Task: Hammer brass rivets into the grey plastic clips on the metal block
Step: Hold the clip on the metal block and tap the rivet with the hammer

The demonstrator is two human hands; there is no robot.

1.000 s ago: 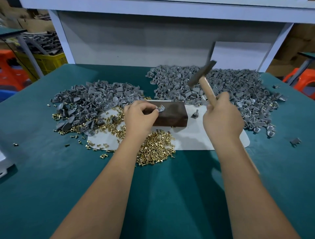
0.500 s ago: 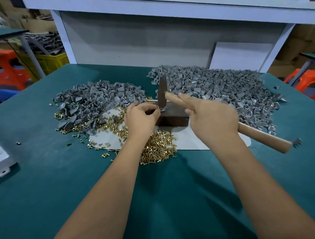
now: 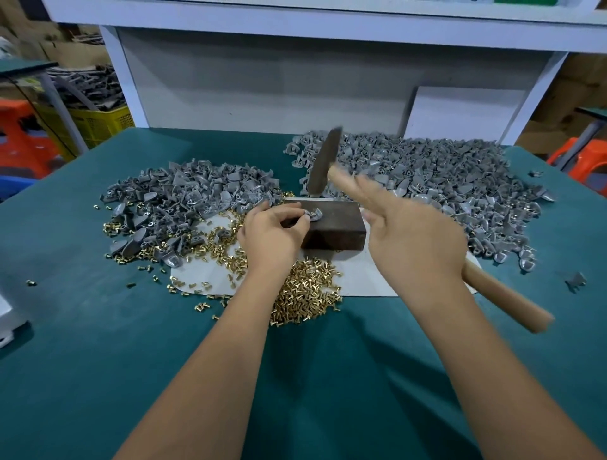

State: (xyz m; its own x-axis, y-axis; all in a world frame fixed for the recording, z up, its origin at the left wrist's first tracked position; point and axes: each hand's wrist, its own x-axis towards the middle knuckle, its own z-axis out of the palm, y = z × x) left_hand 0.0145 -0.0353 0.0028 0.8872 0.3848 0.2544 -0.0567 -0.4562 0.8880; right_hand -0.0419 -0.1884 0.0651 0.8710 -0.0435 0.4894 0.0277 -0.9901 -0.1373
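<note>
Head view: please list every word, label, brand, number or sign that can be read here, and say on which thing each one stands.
None: no readable text shows anywhere in this view.
Hammer: motion-blurred, no marking visible.
Metal block: plain dark faces, no stamp visible.
Yellow crate: no print visible.
Green strip on the shelf at the top edge: cut off, nothing readable.

Light is bright and even, falling from above and casting soft shadows on the table [image 3: 98, 328] under both forearms. The hammer [image 3: 323, 165] and right hand [image 3: 410, 236] are smeared with motion blur; the left hand [image 3: 272, 236] and rivets [image 3: 305, 292] stay sharp. Wide-angle distortion bows the shelf [image 3: 295, 23] and table edges.
</note>
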